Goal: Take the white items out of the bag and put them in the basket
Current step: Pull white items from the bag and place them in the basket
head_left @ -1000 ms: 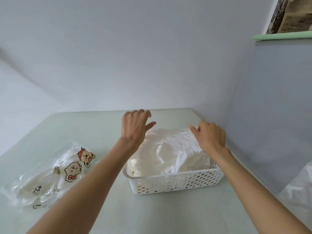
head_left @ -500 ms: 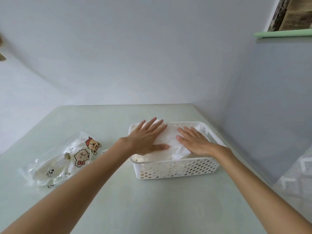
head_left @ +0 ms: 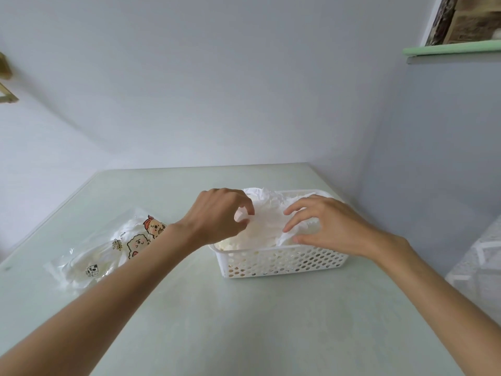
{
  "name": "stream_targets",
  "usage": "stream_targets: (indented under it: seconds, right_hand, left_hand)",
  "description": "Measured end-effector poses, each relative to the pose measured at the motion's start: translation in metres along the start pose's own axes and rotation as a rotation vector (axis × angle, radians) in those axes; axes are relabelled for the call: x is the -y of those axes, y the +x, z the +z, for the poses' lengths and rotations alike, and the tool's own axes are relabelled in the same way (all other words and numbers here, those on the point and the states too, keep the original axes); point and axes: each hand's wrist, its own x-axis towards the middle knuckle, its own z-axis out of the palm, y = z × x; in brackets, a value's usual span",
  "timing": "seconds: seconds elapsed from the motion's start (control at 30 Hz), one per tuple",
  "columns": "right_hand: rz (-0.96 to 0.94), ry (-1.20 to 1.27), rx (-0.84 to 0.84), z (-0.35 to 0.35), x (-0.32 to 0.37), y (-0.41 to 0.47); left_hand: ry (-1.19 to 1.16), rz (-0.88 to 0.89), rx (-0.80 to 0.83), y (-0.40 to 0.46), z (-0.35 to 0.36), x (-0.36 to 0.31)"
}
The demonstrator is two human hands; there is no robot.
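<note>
A white perforated basket (head_left: 284, 260) stands on the pale green table, heaped with crumpled white items (head_left: 267, 221). My left hand (head_left: 217, 214) hovers over the basket's left side with its fingers curled down, and thumb and forefinger pinch a fold of the white items. Over the right side, my right hand (head_left: 328, 226) is spread with arched fingers, its fingertips resting on the pile and its thumb near the front rim. To the left lies a clear plastic bag (head_left: 108, 248) printed with cartoon bears, with some white material showing inside.
The table (head_left: 244, 321) ends at a grey wall behind and a grey panel on the right. A patterned white cloth (head_left: 479, 264) sits at the right edge. A green shelf (head_left: 450, 47) hangs high on the right.
Both hands pressed flat on the pile half a second ago. Now the fingers have lifted and curled, the left hand closing on a fold and the right arching on its fingertips.
</note>
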Motion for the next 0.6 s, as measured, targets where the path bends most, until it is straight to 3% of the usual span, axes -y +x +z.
stream_targets:
  seconds: [0.17, 0.27, 0.33, 0.4, 0.43, 0.47, 0.5, 0.6]
  right_hand:
    - [-0.001, 0.094, -0.335, 0.021, 0.006, -0.001]
    - [0.04, 0.229, -0.185, 0.029, 0.006, -0.012]
    - [0.101, 0.46, -0.127, 0.016, 0.002, -0.016]
    - [0.187, 0.645, -0.306, 0.002, -0.005, -0.007]
    - [0.227, 0.626, -0.374, 0.001, -0.011, 0.003]
    - [0.262, 0.524, -0.349, 0.004, -0.016, 0.014]
    - [0.302, 0.368, -0.211, 0.01, -0.02, 0.023]
    - [0.432, -0.006, 0.36, 0.039, -0.036, 0.039]
  left_hand:
    - [-0.017, 0.024, 0.047, -0.005, 0.0, 0.004]
    - [-0.098, -0.122, -0.124, -0.008, -0.006, -0.001]
    - [-0.172, -0.221, -0.189, -0.009, -0.009, -0.008]
    - [-0.208, -0.21, -0.115, 0.0, -0.007, -0.013]
    - [-0.198, -0.181, 0.008, 0.007, -0.003, -0.015]
    - [-0.168, -0.156, 0.176, 0.014, 0.003, -0.017]
    - [-0.121, -0.147, 0.346, 0.021, 0.011, -0.019]
    - [0.002, -0.177, 0.638, 0.032, 0.039, -0.013]
